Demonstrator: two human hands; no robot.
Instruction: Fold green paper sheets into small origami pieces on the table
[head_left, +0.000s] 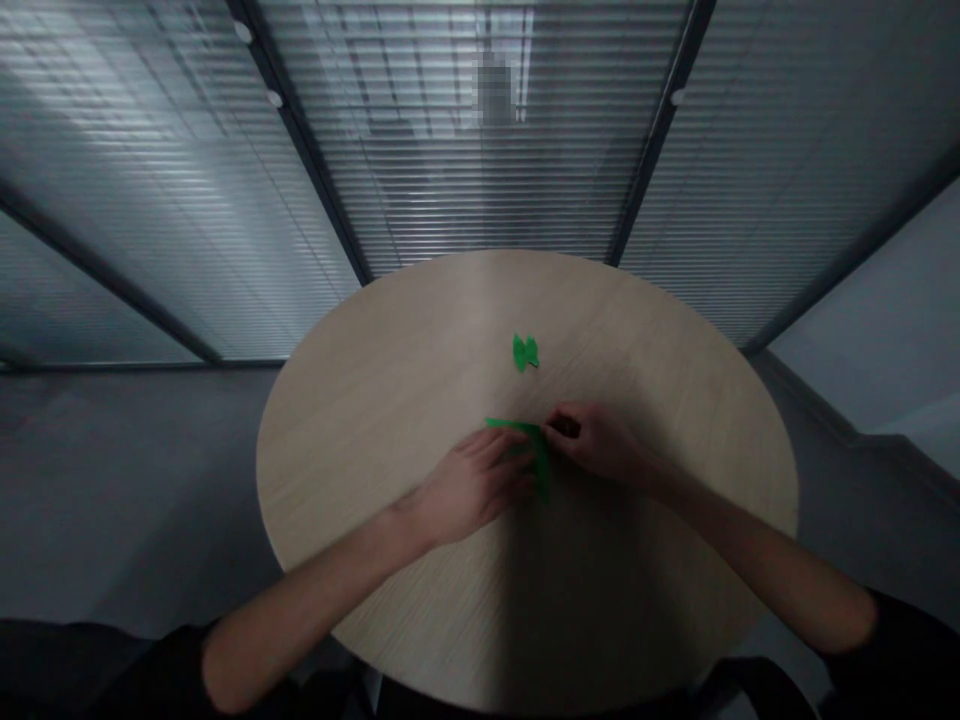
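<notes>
A sheet of green paper lies folded on the round wooden table, near its middle. My left hand rests flat on the paper's left part, fingers stretched over it. My right hand has its fingers curled and pinched at the paper's right edge. Beyond both hands, a small folded green paper figure stands alone on the tabletop.
The table stands in front of glass walls with closed blinds and dark frames. Grey floor lies to the left and right of the table. The light is dim.
</notes>
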